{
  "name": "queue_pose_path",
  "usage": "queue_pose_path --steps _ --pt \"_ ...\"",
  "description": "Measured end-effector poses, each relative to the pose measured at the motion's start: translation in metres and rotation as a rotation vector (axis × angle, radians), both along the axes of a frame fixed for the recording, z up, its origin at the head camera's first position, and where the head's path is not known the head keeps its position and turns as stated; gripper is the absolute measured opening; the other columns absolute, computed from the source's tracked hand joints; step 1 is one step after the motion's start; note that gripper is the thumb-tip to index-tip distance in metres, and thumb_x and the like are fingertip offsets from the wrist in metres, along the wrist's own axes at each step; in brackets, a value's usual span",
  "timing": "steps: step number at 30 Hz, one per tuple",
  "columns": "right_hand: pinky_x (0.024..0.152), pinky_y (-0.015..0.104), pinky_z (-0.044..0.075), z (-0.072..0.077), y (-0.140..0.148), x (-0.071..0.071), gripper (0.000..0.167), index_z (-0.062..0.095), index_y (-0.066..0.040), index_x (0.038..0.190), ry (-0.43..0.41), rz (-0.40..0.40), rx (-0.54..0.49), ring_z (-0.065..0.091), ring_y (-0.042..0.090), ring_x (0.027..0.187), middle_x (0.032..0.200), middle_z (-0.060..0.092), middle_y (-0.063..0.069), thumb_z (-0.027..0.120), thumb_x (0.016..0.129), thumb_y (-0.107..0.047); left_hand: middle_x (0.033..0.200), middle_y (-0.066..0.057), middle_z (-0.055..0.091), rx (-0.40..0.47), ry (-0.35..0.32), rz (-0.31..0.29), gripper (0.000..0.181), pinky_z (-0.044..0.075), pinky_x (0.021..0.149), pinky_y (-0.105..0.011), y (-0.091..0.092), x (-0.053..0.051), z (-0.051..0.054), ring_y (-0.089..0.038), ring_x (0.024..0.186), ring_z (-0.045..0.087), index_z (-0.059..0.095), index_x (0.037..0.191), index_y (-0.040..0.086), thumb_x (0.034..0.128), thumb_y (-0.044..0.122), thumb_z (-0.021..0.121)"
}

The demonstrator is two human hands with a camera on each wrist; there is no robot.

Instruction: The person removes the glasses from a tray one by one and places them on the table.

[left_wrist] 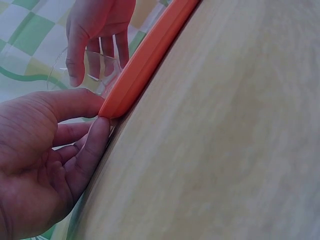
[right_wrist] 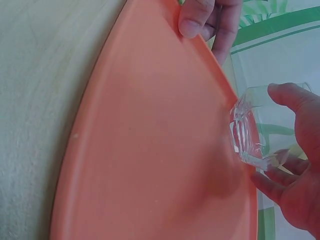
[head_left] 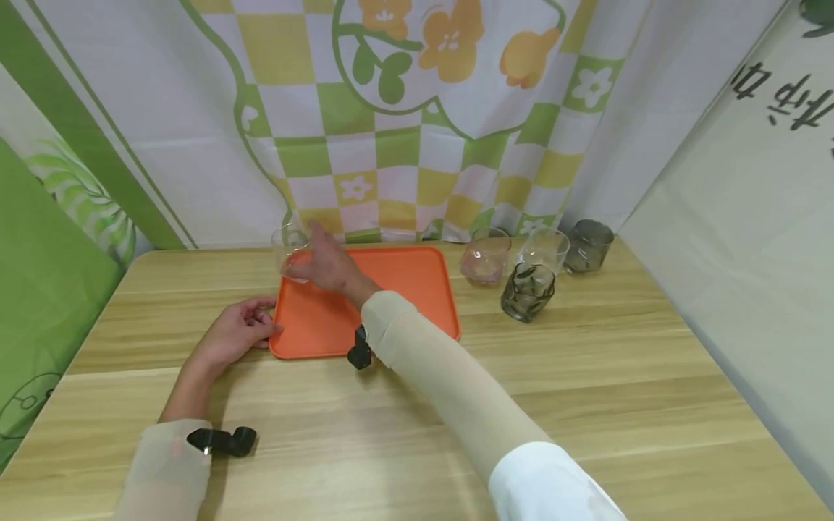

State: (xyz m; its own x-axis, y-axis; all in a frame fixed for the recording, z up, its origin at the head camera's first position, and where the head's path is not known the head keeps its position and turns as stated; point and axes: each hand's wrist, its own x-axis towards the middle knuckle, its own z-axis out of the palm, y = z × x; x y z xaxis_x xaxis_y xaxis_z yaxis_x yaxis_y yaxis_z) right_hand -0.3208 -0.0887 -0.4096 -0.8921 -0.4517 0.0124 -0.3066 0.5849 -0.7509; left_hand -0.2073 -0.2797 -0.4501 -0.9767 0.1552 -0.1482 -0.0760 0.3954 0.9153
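Observation:
In the head view my left hand (head_left: 237, 333) pinches the near-left edge of an orange tray (head_left: 404, 282) between thumb and fingers. My right hand (head_left: 332, 264) reaches across the tray to its far-left corner. There it holds a clear drinking glass (head_left: 287, 253), thumb on one side and fingers on the other. In the right wrist view the faceted base of this glass (right_wrist: 246, 132) is by the tray's rim; I cannot tell whether it touches the tray. The left wrist view shows the left thumb and a finger (left_wrist: 97, 137) on the tray's rim.
On the right of the wooden table (head_left: 586, 405) stand a pinkish glass (head_left: 485, 260), a clear glass (head_left: 546, 247), a dark patterned glass (head_left: 528, 293) and a grey glass (head_left: 588, 247). A checked curtain (head_left: 404, 159) hangs behind the table.

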Motion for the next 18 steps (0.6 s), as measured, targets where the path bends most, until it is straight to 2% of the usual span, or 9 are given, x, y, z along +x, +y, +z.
queue_pose_path --steps 8,14,18 --pt "0.103 0.034 0.044 0.0012 -0.0019 -0.0009 0.094 0.027 -0.011 0.159 0.033 -0.014 -0.003 0.050 0.024 0.132 0.150 0.048 0.011 0.084 0.088 -0.035 0.098 -0.014 0.056 -0.005 0.007 0.003 0.059 0.056 0.067 -0.027 0.0008 0.0009 0.0030 -0.014 0.080 0.056 0.041 0.146 -0.014 0.0958 0.000 0.069" --pt "0.100 0.032 0.046 0.0020 0.0001 0.0006 0.092 0.031 -0.008 0.157 0.041 0.000 -0.021 0.052 0.022 0.130 0.150 0.049 0.010 0.085 0.087 -0.032 0.097 -0.014 0.056 -0.002 0.012 0.008 0.059 0.056 0.067 -0.027 0.0013 0.0012 0.0033 -0.015 0.080 0.056 0.042 0.145 -0.014 0.0947 -0.001 0.070" --pt "0.096 0.033 0.049 0.0056 0.0072 0.0053 0.090 0.032 -0.007 0.157 0.021 0.023 -0.070 0.054 0.023 0.127 0.151 0.049 0.012 0.084 0.088 -0.030 0.097 -0.014 0.056 -0.004 0.010 0.008 0.059 0.056 0.067 -0.027 0.0009 0.0011 0.0032 -0.015 0.080 0.056 0.043 0.145 -0.014 0.0945 -0.001 0.070"
